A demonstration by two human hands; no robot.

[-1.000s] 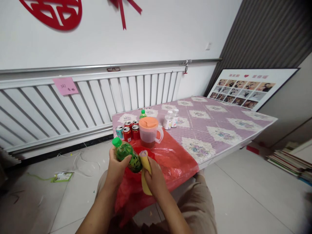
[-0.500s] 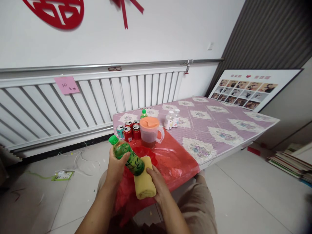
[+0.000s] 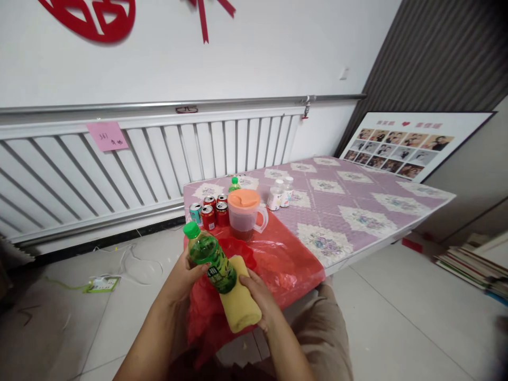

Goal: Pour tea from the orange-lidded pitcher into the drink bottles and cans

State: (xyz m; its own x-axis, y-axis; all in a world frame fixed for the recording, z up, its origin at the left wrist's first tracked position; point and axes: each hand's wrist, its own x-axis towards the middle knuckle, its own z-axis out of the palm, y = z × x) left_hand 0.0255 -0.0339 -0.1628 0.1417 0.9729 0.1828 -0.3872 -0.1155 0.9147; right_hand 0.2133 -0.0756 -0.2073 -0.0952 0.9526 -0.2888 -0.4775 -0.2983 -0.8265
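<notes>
Floral table, radiator far left | my left hand grasps green-capped bottle | right hand grips yellow cloth, possibly touching it

A person's left hand grips a tilted, green-capped bottle, its base overlapping a rolled yellow cloth in the right hand, above a red plastic sheet draped over a table's end. Beyond stand a lidded jug (the lid is bright orange), drink cans and two pale bottles; a white radiator lines the wall.
</notes>
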